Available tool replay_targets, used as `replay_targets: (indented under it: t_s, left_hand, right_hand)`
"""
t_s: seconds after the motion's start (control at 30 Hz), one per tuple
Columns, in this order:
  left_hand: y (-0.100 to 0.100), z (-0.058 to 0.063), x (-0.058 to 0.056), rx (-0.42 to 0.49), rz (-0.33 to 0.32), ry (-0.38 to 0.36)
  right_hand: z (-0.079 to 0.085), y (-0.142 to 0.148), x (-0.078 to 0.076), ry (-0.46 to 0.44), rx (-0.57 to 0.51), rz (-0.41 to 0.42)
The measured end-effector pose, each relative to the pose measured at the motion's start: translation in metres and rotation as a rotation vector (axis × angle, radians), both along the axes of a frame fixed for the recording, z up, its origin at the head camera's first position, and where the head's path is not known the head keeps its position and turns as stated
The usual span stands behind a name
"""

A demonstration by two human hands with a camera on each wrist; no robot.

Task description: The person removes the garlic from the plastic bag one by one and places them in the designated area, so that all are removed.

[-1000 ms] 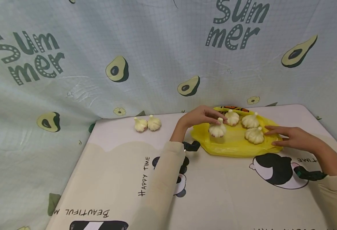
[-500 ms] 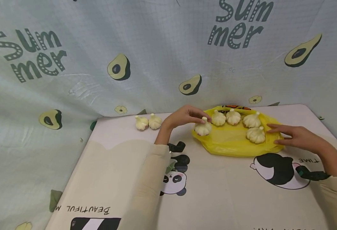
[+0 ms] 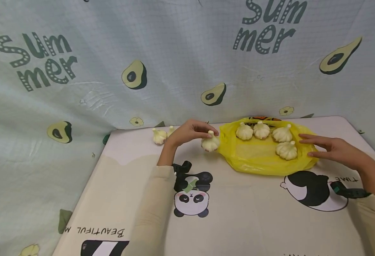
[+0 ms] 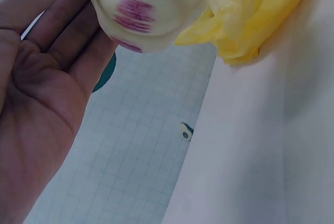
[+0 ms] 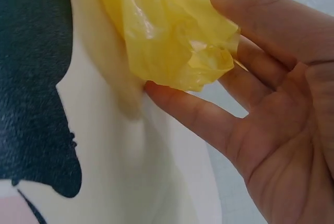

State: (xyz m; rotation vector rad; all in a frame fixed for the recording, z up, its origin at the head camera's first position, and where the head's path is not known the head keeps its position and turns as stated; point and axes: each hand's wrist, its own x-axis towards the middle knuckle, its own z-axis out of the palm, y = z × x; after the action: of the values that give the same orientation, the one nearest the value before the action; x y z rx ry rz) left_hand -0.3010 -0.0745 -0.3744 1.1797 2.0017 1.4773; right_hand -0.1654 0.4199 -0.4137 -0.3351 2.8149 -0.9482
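Note:
A garlic bulb [image 3: 210, 143] hangs from the fingertips of my left hand [image 3: 187, 133], pinched near its stem, just left of a yellow plastic bag [image 3: 254, 160]. Purple streaks mark the underside of this bulb [image 4: 148, 12] in the left wrist view. Several more bulbs lie on the bag, one of them [image 3: 287, 150] nearest my right hand [image 3: 337, 151]. The fingers of that hand are spread and fairly straight at the bag's right edge. In the right wrist view, crumpled yellow plastic [image 5: 172, 41] lies between thumb and fingers.
Two garlic bulbs stand at the back left of the table; one [image 3: 159, 136] shows fully, the other [image 3: 171, 131] is partly behind my left hand. A printed cloth [image 3: 174, 71] with avocados hangs behind the table [image 3: 235, 213].
My left hand has carried its garlic bulb leftward off the bag, past its left edge. Another bulb, hidden at first, now shows at the bag's back left. My right hand stays beside the bag.

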Motion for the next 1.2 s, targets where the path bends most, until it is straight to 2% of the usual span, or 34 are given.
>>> replay_targets:
  t_s: [0.17, 0.4, 0.67, 1.0, 1.2]
  left_hand:
    - [-0.009, -0.002, 0.003, -0.003, 0.030, -0.009]
    - [-0.016, -0.005, 0.006, 0.001, 0.054, -0.010]
    - [-0.023, -0.005, 0.007, -0.011, 0.078, -0.011]
    - [-0.032, -0.006, 0.007, -0.033, 0.123, -0.020]
    - [-0.034, -0.009, 0.002, -0.039, 0.164, -0.017]
  right_hand:
    - [0.001, 0.001, -0.001, 0.008, -0.016, 0.030]
    - [-0.004, 0.000, -0.004, -0.040, -0.153, 0.055]
    - [-0.005, 0.002, -0.007, -0.079, -0.161, 0.026]
    - [-0.005, 0.002, -0.008, -0.112, -0.203, 0.027]
    - [-0.003, 0.000, -0.008, -0.152, -0.161, 0.006]
